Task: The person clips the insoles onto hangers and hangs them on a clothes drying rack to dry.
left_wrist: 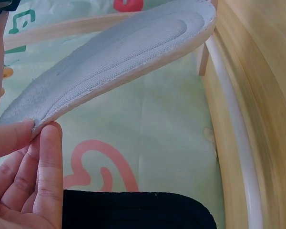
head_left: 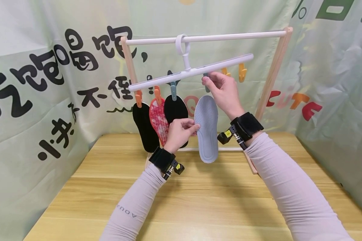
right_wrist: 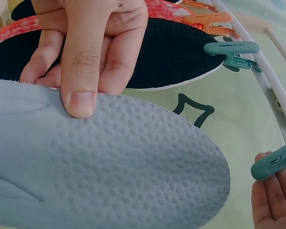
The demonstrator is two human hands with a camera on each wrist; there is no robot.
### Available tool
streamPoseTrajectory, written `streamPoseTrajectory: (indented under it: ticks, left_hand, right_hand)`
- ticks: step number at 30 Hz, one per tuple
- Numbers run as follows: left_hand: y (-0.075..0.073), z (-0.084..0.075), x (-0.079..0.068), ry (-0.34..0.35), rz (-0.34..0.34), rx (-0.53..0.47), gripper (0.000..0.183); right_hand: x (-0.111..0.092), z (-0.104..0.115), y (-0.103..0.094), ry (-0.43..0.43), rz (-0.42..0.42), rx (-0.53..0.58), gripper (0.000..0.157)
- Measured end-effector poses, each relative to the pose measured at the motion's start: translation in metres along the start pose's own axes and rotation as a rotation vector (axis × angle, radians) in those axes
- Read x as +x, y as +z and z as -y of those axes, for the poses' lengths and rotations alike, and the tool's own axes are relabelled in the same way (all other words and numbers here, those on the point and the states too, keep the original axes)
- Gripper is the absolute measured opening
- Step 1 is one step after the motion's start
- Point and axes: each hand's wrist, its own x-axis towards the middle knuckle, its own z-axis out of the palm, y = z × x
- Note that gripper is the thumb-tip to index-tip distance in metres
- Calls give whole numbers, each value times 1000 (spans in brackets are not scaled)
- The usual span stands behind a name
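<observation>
A light grey insole [head_left: 206, 130] hangs upright from my left hand [head_left: 181, 133], which pinches its side edge between thumb and fingers; the left wrist view shows that pinch on the insole's rim [left_wrist: 76, 102]. My right hand [head_left: 224, 92] holds a teal clip [right_wrist: 276, 162] under the white hanger bar [head_left: 193, 72]. Between that clip and the insole's rounded top there is a small gap. Left of it, a black insole [head_left: 175, 108] hangs from another teal clip [head_left: 173, 91]. Farther left, a red patterned insole [head_left: 158, 117] and a second black insole [head_left: 144, 127] hang from orange clips [head_left: 138, 98].
The hanger tilts, its left end lower, hooked on the white rail [head_left: 235, 36] of a wooden-legged rack [head_left: 273, 70]. Yellow-orange clips [head_left: 242, 73] hang at its right end. Below lies a wooden tabletop [head_left: 205, 204]; a printed cloth [head_left: 63, 30] stands behind.
</observation>
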Motion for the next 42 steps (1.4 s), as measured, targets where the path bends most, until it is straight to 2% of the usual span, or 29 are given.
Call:
streamPoseTrajectory:
  ticks: [3, 9, 18, 28, 36, 42]
  left_hand:
    - [-1, 0, 0, -3, 0, 1, 12]
    - [-1, -2, 0, 6, -2, 15, 12]
    - [-1, -6, -1, 39, -4, 38, 12]
    - [1, -6, 1, 64, -13, 71, 13]
    - [4, -8, 4, 76, -22, 101, 12]
    - [5, -10, 5, 85, -24, 97, 13]
  right_hand:
    - [6, -17, 2, -11, -25, 14, 34]
    - [6, -20, 2, -14, -79, -22, 38]
    - [6, -19, 0, 15, -102, -51, 37]
    - [8, -19, -4, 2, -117, -22, 34]
    - [7, -20, -5, 24, -126, -14, 31]
    - [1, -3, -5, 35, -129, -12, 28]
